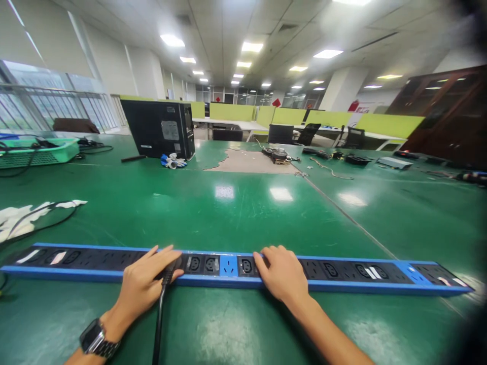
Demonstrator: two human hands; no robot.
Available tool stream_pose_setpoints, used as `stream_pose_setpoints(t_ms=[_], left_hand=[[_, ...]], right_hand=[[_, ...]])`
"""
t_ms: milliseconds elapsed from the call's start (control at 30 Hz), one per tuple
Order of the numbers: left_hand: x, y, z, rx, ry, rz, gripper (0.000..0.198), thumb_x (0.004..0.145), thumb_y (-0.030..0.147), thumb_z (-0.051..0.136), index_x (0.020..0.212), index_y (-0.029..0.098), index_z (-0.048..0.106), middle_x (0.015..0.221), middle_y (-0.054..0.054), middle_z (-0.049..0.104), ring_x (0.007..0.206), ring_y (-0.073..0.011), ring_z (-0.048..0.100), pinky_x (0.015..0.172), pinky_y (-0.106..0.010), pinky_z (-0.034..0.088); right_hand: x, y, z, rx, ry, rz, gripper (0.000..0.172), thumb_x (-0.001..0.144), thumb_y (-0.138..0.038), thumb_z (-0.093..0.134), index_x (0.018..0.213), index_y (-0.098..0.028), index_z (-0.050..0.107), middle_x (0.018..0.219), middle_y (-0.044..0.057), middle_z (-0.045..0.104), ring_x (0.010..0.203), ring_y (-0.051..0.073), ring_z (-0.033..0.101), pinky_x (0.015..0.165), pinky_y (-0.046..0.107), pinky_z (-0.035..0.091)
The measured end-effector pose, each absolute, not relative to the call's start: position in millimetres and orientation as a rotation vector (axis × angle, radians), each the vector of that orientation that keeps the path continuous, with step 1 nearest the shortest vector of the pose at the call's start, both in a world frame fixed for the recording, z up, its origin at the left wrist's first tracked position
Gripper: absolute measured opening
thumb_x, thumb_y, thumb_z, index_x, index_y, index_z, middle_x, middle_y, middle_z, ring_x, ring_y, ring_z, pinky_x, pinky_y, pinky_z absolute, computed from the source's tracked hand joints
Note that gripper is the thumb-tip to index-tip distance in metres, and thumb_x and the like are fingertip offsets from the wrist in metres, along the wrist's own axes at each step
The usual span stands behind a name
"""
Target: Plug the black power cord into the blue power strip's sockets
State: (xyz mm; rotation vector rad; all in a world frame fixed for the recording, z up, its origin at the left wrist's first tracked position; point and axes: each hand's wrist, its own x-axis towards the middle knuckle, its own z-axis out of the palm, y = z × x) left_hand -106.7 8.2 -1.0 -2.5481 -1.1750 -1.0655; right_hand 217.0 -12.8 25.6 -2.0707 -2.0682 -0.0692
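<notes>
A long blue and black power strip (342,274) lies across the green table (243,213) in front of me. My left hand (146,279) rests on the strip left of its middle, fingers closed around a black plug (167,276) seated in a socket; its black cable (158,324) runs down toward me. A watch sits on that wrist. My right hand (283,274) lies on the strip right of the middle, fingers curled and pressing on it beside a socket, holding the strip down.
A black computer case (160,129) stands at the back with blue-white gloves (173,161) beside it. A green basket (36,152) is far left. White cloth and a black cable (34,215) lie at left. Small parts and devices (279,154) sit at back right.
</notes>
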Motion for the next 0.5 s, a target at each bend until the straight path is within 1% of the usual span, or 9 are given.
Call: stream_pose_setpoints(t_ms=[133, 267, 400, 467, 500], left_hand=[[-105.1, 8.2, -1.3, -2.526, -1.135, -1.115, 0.033, 0.084, 0.031, 0.065, 0.115, 0.022, 0.062, 0.106, -0.004, 0.073, 0.105, -0.0248, 0.067, 0.101, -0.047, 0.048], [-105.3, 8.3, -5.0, -2.542, -1.087, -1.150, 0.030, 0.084, 0.027, 0.065, 0.113, 0.022, 0.064, 0.110, -0.004, 0.072, 0.103, -0.0227, 0.067, 0.098, -0.039, 0.052], [-105.3, 7.0, -9.7, -2.532, -1.178, -1.201, 0.030, 0.082, 0.031, 0.067, 0.111, 0.023, 0.065, 0.111, -0.004, 0.072, 0.101, -0.0234, 0.068, 0.096, -0.038, 0.054], [-105.0, 7.2, -7.3, -2.515, -1.287, -1.251, 0.030, 0.080, 0.036, 0.068, 0.107, 0.023, 0.067, 0.107, -0.004, 0.073, 0.097, -0.0244, 0.070, 0.094, -0.039, 0.055], [-104.6, 7.9, -4.0, -2.460, -1.391, -1.322, 0.031, 0.080, 0.038, 0.068, 0.106, 0.022, 0.067, 0.103, -0.004, 0.074, 0.092, -0.0245, 0.071, 0.090, -0.039, 0.057]], right_hand=[[218.4, -12.0, 27.0, -2.089, -2.064, -0.047, 0.043, 0.095, -0.043, 0.036, 0.073, -0.021, 0.066, 0.079, 0.006, 0.067, 0.080, 0.020, 0.056, 0.071, 0.033, 0.031], [218.1, -11.0, 28.0, -2.124, -2.055, -0.019, 0.045, 0.096, -0.044, 0.035, 0.073, -0.020, 0.066, 0.081, 0.007, 0.068, 0.081, 0.021, 0.057, 0.071, 0.033, 0.031], [218.2, -11.2, 27.6, -2.105, -2.060, -0.023, 0.045, 0.096, -0.044, 0.034, 0.073, -0.021, 0.065, 0.080, 0.006, 0.068, 0.080, 0.020, 0.056, 0.070, 0.033, 0.030], [218.6, -11.5, 27.0, -2.092, -2.061, -0.035, 0.044, 0.096, -0.044, 0.035, 0.072, -0.021, 0.064, 0.079, 0.005, 0.068, 0.080, 0.020, 0.056, 0.070, 0.033, 0.030], [218.8, -11.7, 26.8, -2.088, -2.060, -0.038, 0.044, 0.096, -0.043, 0.035, 0.072, -0.021, 0.064, 0.079, 0.005, 0.067, 0.079, 0.020, 0.056, 0.070, 0.033, 0.030]])
